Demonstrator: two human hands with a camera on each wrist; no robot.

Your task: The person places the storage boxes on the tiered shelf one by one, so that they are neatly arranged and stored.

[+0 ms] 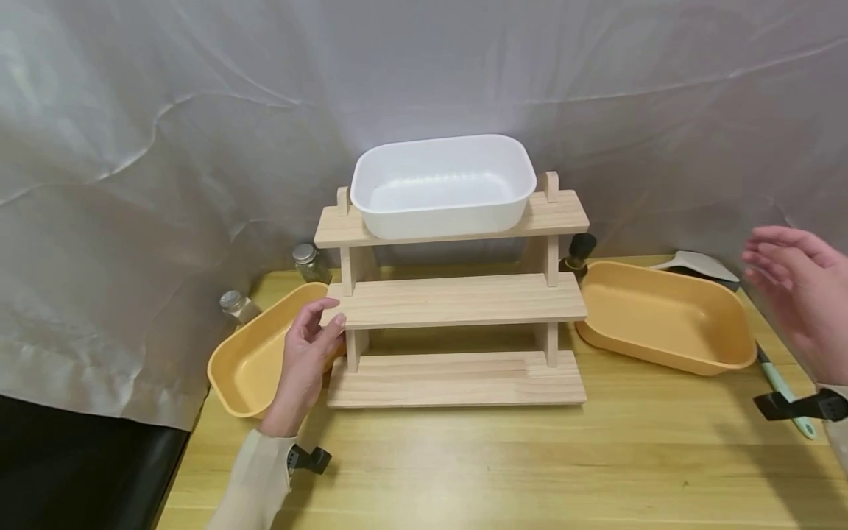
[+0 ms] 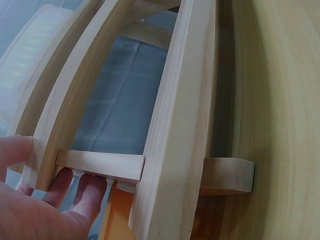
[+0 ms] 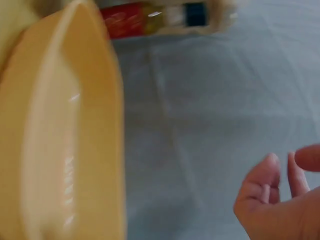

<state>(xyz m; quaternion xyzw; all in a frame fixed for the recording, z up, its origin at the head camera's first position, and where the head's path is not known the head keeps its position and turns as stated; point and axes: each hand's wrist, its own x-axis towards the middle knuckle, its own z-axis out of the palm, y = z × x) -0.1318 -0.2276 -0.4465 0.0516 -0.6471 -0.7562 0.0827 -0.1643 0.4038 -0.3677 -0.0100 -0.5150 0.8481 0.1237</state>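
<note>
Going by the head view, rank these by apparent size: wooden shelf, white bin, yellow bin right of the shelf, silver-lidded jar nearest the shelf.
1. Wooden shelf, largest.
2. White bin and yellow bin: too alike to rank.
3. Silver-lidded jar, smallest, partly hidden.

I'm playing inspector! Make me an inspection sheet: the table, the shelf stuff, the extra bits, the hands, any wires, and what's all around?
Surface: wooden table, pale with visible grain.
Job's things: three-tier wooden shelf, upright; white tub on its top tier.
Clutter: left yellow tub, right yellow tub, two silver-lidded jars, dark-capped bottle, pale utensil, green-handled tool.
Grippers: left hand grips the middle tier's left end; right hand is raised at the right, holding nothing.
Cables: nothing seen.
Surroundings: wrinkled grey cloth behind.
</note>
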